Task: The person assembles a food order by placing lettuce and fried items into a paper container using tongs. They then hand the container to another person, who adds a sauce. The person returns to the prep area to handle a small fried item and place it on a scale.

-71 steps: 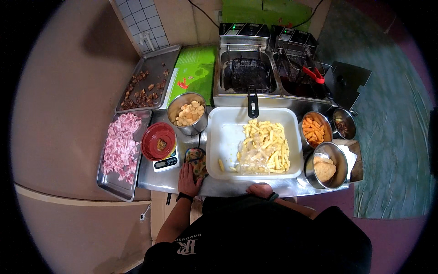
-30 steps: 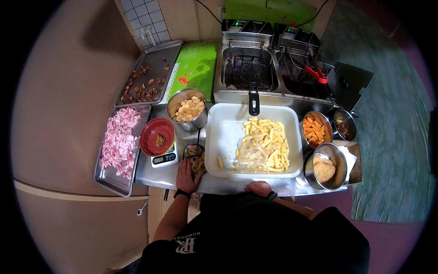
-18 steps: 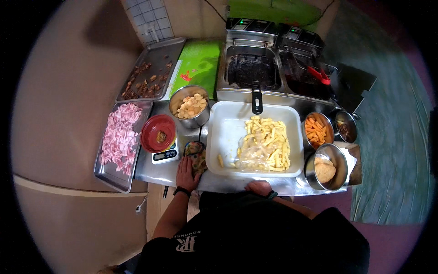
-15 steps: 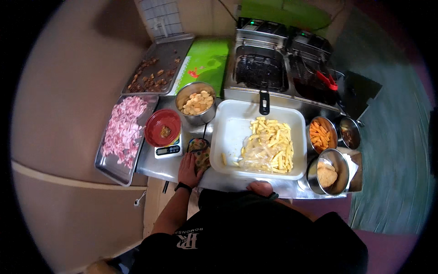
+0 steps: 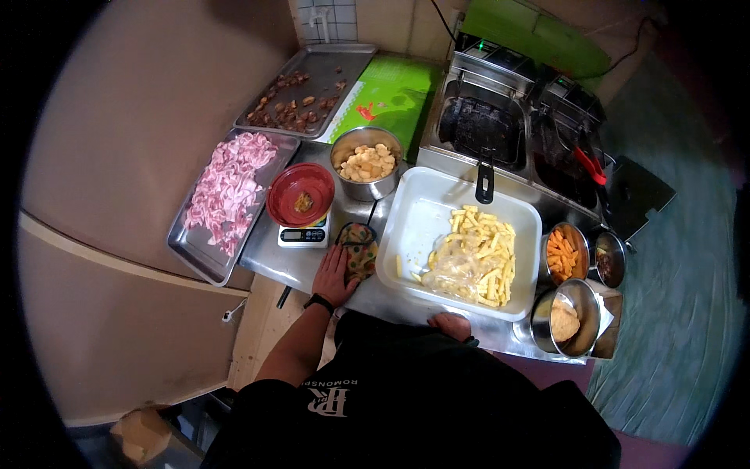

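My left hand (image 5: 333,277) lies flat on the steel table with its fingers stretched out, against a colourful patterned cloth pad (image 5: 361,254). Just beyond it is a white digital scale (image 5: 305,236) carrying a red-brown bowl (image 5: 319,190) with a little brown food in the bottom. My right hand (image 5: 451,324) rests at the front table edge, near a white tub (image 5: 412,207); its fingers are mostly hidden. Inside that tub are pale cut fries (image 5: 498,270) and a clear plastic bag (image 5: 455,264) lying among them.
Left stands a metal tray (image 5: 195,248) of raw pink meat strips; behind it, a tray (image 5: 344,61) with browned pieces. A steel pot (image 5: 379,190) holds pale nuggets. A double deep fryer (image 5: 437,152) stands at the back. Several steel containers (image 5: 598,309) of food line the right.
My view has turned, so the table sits tilted and further right in the picture. Both hands stay in place, the left still flat beside the cloth pad.
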### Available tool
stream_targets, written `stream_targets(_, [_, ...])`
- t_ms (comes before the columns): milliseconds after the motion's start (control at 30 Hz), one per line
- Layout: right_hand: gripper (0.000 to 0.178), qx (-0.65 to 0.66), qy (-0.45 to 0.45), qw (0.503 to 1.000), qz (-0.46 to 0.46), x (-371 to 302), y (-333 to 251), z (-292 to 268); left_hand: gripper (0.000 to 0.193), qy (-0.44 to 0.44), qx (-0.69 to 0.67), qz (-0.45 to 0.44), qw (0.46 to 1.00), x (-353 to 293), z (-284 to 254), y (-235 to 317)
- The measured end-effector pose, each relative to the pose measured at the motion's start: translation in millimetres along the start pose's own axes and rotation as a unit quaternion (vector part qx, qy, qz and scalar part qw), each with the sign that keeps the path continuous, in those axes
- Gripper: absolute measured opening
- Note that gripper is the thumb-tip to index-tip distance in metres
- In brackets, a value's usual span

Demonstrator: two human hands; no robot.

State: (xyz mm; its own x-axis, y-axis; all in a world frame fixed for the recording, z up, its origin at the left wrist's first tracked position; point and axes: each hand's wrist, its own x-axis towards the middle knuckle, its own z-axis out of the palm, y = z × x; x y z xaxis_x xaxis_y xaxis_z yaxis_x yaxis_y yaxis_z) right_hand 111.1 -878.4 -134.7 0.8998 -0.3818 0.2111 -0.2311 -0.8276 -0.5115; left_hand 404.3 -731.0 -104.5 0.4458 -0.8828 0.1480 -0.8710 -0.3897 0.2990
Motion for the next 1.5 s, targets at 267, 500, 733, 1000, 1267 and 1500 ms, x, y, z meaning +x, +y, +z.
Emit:
stream_targets(267, [0.025,0.004,0.003,1.0,0.008,4,-9,-9,0.07,0.008,-0.003,0.01,1.0,1,2,-1])
stream_targets(500, [0.026,0.007,-0.13,0.989,0.073,-1,12,8,0.071,0.015,0.014,0.014,1.0,-2,5,-4])
stream_targets(733, [0.023,0.099,-0.038,0.993,0.049,-5,6,3,0.074,-0.019,-0.017,-0.011,1.0,2,-2,-1])
stream_targets(1000, [0.027,0.07,0.014,0.997,0.041,6,-19,-11,0.07,0.013,0.004,0.005,1.0,-1,1,-5])
stream_targets(1267, [0.029,0.04,-0.002,0.998,0.042,13,-35,-27,0.07,0.008,0.011,0.006,1.0,0,5,-6])
stream_targets(1500, [0.029,0.017,0.007,0.999,0.046,9,-30,-20,0.071,0.005,0.01,-0.002,1.0,1,3,-4])
